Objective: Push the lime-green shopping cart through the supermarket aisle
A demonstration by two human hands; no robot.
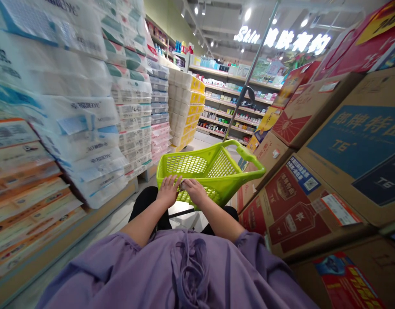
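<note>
A lime-green plastic shopping cart [213, 189] with perforated walls stands sideways right in front of me. Its basket shows nothing inside, and its handle [253, 165] points to the right. My left hand [169, 191] is on the near rim, its fingers bent over the edge. Close beside it, my right hand [194, 191] holds the same rim, fingers pointing to the left. The fingertips of both hands nearly meet; a small dark spot between them is too small to make out. The undersides of the fingers are hidden.
Tall stacks of packaged tissue paper [88, 116] line the left side. Cardboard boxes [313, 189] are piled close on the right. A slanting metal pole [248, 77] rises beyond the cart. Shelves of small goods [229, 98] stand at the back, past pale floor tiles [203, 138].
</note>
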